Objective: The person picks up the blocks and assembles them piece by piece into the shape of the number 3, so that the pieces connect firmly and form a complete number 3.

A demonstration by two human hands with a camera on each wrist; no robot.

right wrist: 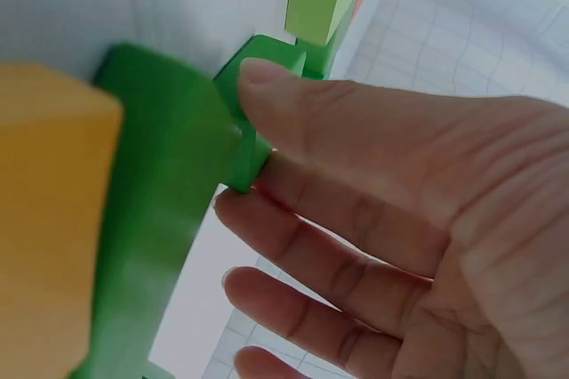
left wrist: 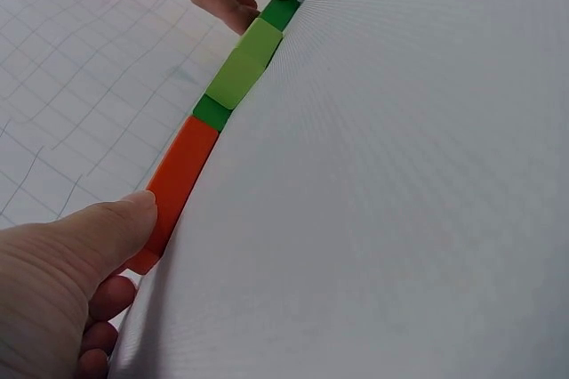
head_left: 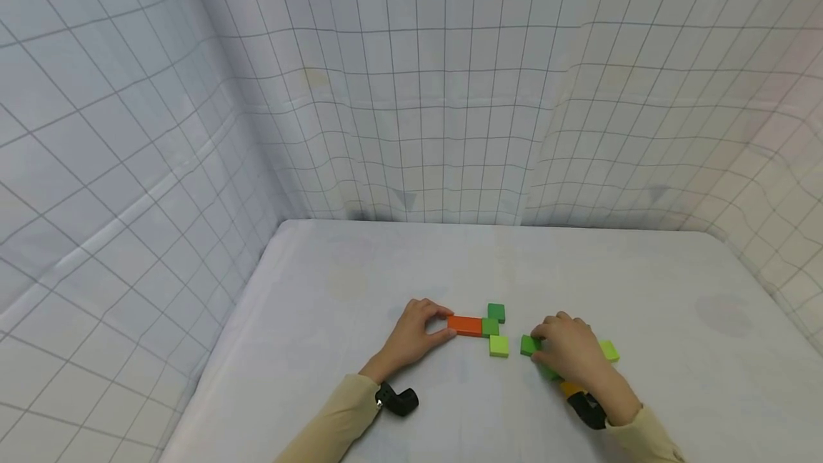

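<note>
My left hand (head_left: 410, 338) pinches the left end of an orange-red rectangular block (head_left: 465, 326) lying on the table, thumb on the near side. A green block (head_left: 490, 327) sits against that block's right end. Another green block (head_left: 496, 312) is just behind it, and a lime block (head_left: 499, 346) just in front. Across a small gap, my right hand (head_left: 569, 350) pinches a green block (head_left: 530, 345) between thumb and fingers. In the right wrist view, a larger green piece (right wrist: 151, 192) and a yellow-orange block (right wrist: 53, 219) stand nearby, mostly hidden by my hand in the head view.
A lime block (head_left: 609, 350) lies to the right of my right hand. The table (head_left: 360, 270) has a white cover. White grid-patterned cloth (head_left: 424, 91) hangs behind it and along both sides.
</note>
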